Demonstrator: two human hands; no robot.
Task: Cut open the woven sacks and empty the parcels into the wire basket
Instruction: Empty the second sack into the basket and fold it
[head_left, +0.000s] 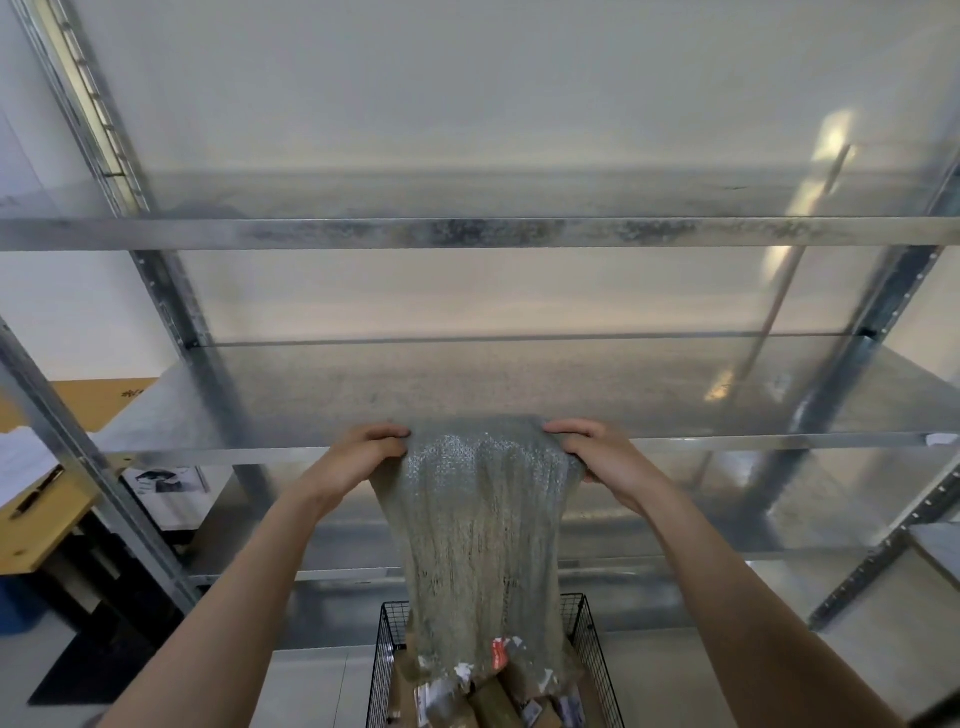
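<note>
I hold a grey-green woven sack (483, 545) up high by its closed end, upside down. My left hand (363, 454) grips its upper left corner and my right hand (597, 454) grips its upper right corner. The sack hangs stretched and narrow down into the black wire basket (383, 660) at the bottom centre. Its open mouth sits among brown and white parcels (498, 696) that lie in the basket. One parcel with a red and white label (501, 652) shows at the sack's mouth.
A galvanised metal shelving rack (467, 234) fills the view right behind the sack, with bare shelves. At the left stands a wooden desk (47, 519) with a pen and papers. A dark mat (88, 670) lies on the floor at lower left.
</note>
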